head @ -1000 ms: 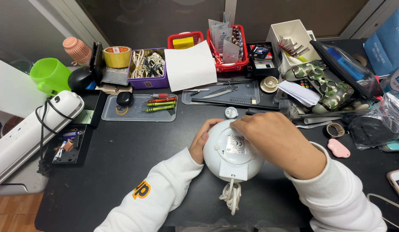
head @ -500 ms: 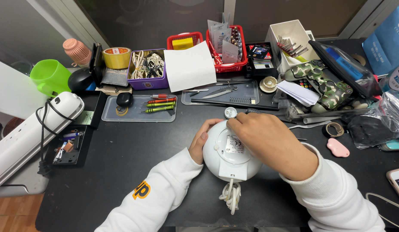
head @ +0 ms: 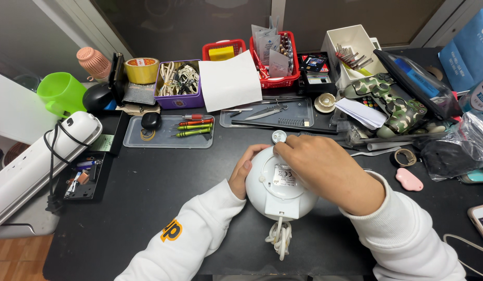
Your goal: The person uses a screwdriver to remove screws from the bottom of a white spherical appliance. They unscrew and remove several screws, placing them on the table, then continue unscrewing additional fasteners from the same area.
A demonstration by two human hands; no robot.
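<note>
Both hands are holding a white round device (head: 279, 191) near the desk's (head: 158, 192) front edge. The left hand (head: 242, 171) is cupping its side, while the right hand (head: 324, 169) is lying curled over its top. A bundled cord (head: 279, 237) is hanging below it.

counter (head: 163, 187): black, matte | centre: round white appliance (head: 280, 190), bundled cord hanging at the near edge | left: white power strip (head: 38, 156), clear tray (head: 166, 139) of screwdrivers | back: purple box (head: 180, 86), red basket (head: 275, 62), green mug (head: 62, 93) | right: camouflage pouch (head: 395, 101), pink eraser-like piece (head: 409, 179)
</note>
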